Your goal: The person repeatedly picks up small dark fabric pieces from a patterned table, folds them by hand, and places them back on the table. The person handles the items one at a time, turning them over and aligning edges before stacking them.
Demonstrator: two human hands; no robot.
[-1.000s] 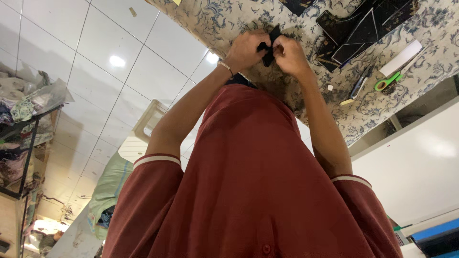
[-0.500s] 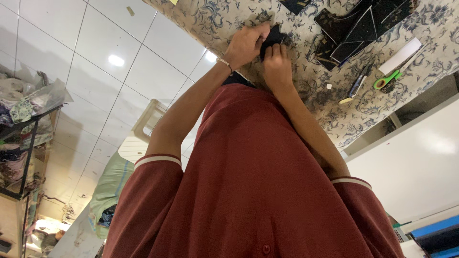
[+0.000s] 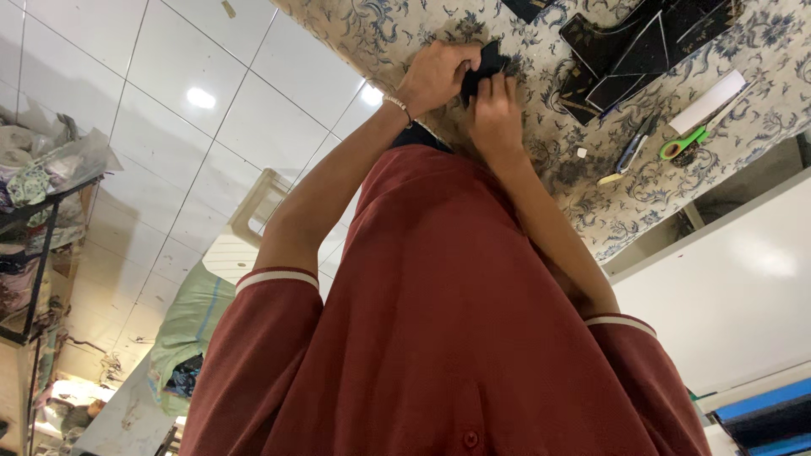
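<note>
Your left hand [image 3: 435,78] and right hand [image 3: 494,118] had drawn together since a second earlier, both closed on a small black fabric piece [image 3: 483,66] over the floral tabletop [image 3: 405,29]. Black cut pieces [image 3: 642,51], green-handled scissors [image 3: 683,145] and a white roll [image 3: 708,101] lay well apart, nothing blocking.

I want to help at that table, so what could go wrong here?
The small black piece is pinched between both hands, left hand and right hand, so it might slip or crease. The green-handled scissors lie near the table's edge; a bump could perhaps knock them off. The stacked black pieces sit close by and could get nudged out of order.
</note>
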